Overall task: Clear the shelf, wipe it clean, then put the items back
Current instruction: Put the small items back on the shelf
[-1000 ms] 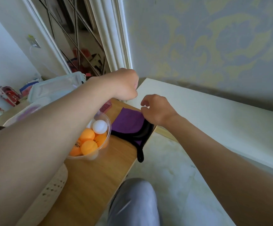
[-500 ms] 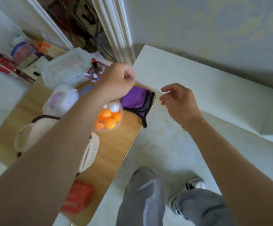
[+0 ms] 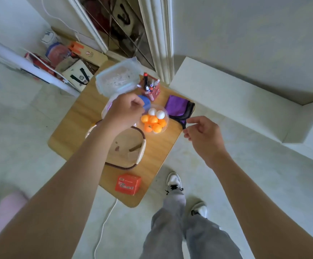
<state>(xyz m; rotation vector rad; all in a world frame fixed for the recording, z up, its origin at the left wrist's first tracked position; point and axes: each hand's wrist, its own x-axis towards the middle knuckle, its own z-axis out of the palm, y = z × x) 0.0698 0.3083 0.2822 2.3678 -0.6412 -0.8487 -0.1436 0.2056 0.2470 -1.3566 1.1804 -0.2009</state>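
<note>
Both hands empty: left (image 3: 125, 111), right (image 3: 202, 135); purple cloth (image 3: 178, 108) on table (image 3: 73, 128).

Bare forearms, grey trousers (image 3: 172, 227), white-and-black sneakers (image 3: 174, 181).

Folded purple cloth (image 3: 178, 108) at table edge (image 3: 172, 146)

Centre frame, a wooden table (image 3: 73, 131) carries a bowl of orange and white balls (image 3: 154, 119), a purple cloth (image 3: 178, 108) and a red box (image 3: 127, 184); both hands (image 3: 123, 113) hover above, fingers loosely curled
</note>
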